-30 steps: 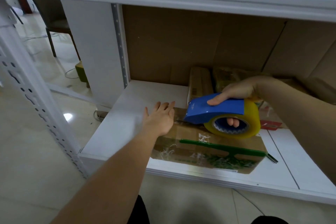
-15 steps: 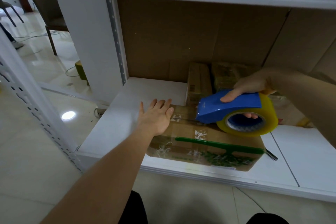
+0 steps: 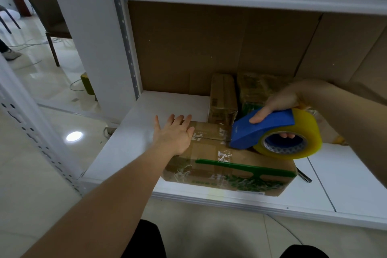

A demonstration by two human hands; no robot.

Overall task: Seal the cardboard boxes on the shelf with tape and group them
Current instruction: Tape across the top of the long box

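A: What stands at the far left?

B: A white perforated upright [image 3: 31,130] of the rack, with glossy floor tiles [image 3: 52,98] beyond it and a dark chair leg [image 3: 52,48] further back. A white panel [image 3: 98,58] rises just left of the shelf bay.

A: And on the shelf itself?

B: The white shelf [image 3: 134,144] carries a printed cardboard box [image 3: 226,165] lying flat near its front edge, with green markings along its near side. The left hand [image 3: 176,136] lies palm-down on the box's left end, its fingers straight and slightly spread, holding nothing.

A: Behind that box?

B: Two more cardboard boxes stand at the back against a brown cardboard sheet [image 3: 199,48]: a narrow box [image 3: 223,98] and, just beside it on the right, a larger printed box [image 3: 257,88], partly hidden by the right arm.

A: What is the right hand doing?

B: The right hand [image 3: 278,109] grips a blue tape dispenser [image 3: 261,130] loaded with a yellowish tape roll [image 3: 301,132]. The thumb presses on the blue cover and the fingers curl through the roll's core. The dispenser's front edge touches the top of the box along its centre seam, right of the left hand.

A: Anything further right?

B: A thin dark metal object [image 3: 304,176] lies on the shelf just beside the box's right corner; what it is I cannot tell.
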